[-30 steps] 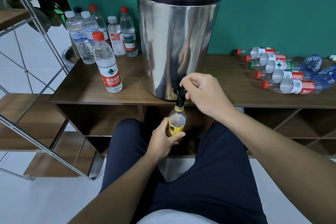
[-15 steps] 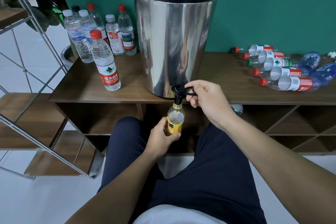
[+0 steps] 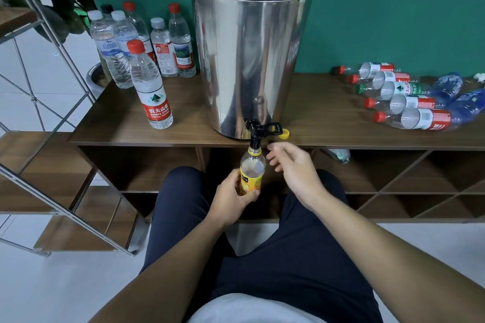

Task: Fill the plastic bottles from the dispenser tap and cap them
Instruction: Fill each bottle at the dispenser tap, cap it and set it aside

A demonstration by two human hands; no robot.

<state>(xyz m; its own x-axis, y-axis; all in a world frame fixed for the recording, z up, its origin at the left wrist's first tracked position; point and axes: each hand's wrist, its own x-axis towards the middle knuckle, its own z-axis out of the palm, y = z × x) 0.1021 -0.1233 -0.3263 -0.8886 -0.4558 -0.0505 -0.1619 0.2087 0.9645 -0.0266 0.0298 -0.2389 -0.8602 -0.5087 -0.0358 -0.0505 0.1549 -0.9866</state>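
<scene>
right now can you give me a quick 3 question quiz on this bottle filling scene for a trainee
1. True or false: the right hand grips the tap lever.
2. Which hand holds the yellow-label bottle under the tap spout? A) left hand B) right hand C) neither
3. Fill in: the loose yellow cap lies on the wooden shelf top, beside the base of the steel ____.

Key
1. False: it hangs open below the lever, touching nothing.
2. A
3. dispenser
</scene>
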